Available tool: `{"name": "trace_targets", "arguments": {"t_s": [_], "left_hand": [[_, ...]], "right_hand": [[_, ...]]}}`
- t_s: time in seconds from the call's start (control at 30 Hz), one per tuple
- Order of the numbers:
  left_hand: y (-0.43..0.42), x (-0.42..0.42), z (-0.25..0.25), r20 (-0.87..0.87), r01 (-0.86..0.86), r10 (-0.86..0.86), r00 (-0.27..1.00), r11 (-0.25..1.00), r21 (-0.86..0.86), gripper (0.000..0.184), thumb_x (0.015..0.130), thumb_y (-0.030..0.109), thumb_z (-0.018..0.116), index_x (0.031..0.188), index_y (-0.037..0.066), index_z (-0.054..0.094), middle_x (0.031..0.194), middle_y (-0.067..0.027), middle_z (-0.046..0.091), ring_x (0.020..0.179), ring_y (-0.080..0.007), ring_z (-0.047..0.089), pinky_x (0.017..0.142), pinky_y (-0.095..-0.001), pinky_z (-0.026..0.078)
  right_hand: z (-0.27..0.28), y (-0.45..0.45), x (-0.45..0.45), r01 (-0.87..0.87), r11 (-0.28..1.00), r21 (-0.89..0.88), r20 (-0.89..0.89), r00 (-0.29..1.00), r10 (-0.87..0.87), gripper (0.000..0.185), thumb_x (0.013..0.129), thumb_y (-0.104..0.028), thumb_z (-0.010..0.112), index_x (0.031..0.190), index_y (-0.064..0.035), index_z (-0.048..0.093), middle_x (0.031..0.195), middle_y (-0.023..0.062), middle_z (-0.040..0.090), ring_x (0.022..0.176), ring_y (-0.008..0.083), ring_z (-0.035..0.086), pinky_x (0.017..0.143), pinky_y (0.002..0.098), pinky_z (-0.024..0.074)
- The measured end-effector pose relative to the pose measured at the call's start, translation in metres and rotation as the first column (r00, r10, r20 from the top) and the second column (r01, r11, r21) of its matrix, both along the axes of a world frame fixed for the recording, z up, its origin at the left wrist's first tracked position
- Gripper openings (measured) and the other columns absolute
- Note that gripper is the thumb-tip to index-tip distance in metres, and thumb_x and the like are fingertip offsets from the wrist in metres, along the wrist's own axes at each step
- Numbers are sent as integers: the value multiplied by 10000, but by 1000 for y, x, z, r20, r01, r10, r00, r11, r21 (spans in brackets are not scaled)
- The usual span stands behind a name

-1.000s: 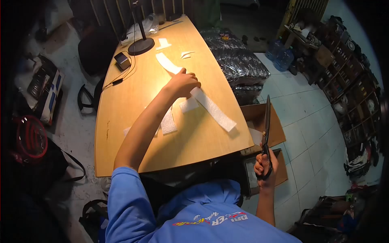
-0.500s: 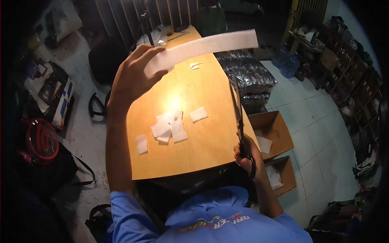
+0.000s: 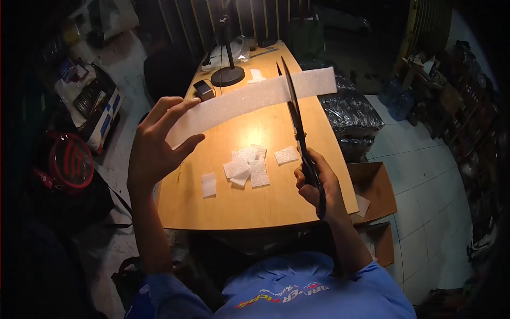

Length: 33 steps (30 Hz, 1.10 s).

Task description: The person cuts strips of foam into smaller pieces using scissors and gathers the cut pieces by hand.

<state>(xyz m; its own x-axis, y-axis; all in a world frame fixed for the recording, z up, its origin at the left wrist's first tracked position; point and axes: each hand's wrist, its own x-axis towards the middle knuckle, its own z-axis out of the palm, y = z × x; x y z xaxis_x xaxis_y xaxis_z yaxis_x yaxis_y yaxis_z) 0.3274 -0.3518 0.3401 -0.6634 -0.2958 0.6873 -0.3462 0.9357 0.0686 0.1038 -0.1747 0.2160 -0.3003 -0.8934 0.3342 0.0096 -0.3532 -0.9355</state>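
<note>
My left hand [image 3: 154, 141] grips the left end of a long white foam strip [image 3: 239, 103] between thumb and fingers, holding it up over the table. The strip stretches rightward and bends slightly. Black scissors [image 3: 300, 137] are in my right hand [image 3: 325, 183], pointing away from me. Their blades, a little apart, cross the strip near its right end, one in front and the other partly hidden behind it. Below, a small heap of cut foam pieces [image 3: 259, 173] lies on the wooden table [image 3: 239, 210]. One single piece [image 3: 286, 155] is to its right and another [image 3: 209, 185] to its left.
A lamp base [image 3: 228, 76] and a small dark device [image 3: 203, 89] stand toward the far end of the table. Black-wrapped bundles [image 3: 348, 114] sit beyond its right edge. Cardboard boxes [image 3: 380, 186] are on the floor at the right.
The scissors have come up and left, and their blades now cross the strip. My left hand has lowered with the strip. The view has shifted, showing more of the lamp.
</note>
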Motion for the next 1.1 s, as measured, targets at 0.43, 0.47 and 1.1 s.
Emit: {"name": "trace_targets", "arguments": {"t_s": [0.43,0.47,1.1], "left_hand": [[-11,13,-22,22,-54,53,998,997,55,535,629,90,780,1130,85,592,1052,-102,586,920,-271,620,790,-366,517],[-11,14,-23,26,-55,54,998,997,61,536,629,88,779,1131,86,591,1053,-102,586,922,-272,620,793,-365,517],[-14,19,-31,3,-133,133,991,988,83,494,655,125,773,1113,74,595,1047,-106,590,918,-283,621,795,-365,520]], "right_hand": [[-17,-6,19,24,991,132,27,999,-28,634,833,-223,692,1316,29,368,682,-21,499,604,36,449,581,198,378],[-17,-6,20,23,989,147,30,999,-27,636,835,-227,690,1315,35,366,676,-20,497,593,34,446,566,199,374],[-45,12,25,-138,987,79,133,983,127,805,798,-371,707,1340,52,288,844,22,457,731,66,435,637,198,385]]}}
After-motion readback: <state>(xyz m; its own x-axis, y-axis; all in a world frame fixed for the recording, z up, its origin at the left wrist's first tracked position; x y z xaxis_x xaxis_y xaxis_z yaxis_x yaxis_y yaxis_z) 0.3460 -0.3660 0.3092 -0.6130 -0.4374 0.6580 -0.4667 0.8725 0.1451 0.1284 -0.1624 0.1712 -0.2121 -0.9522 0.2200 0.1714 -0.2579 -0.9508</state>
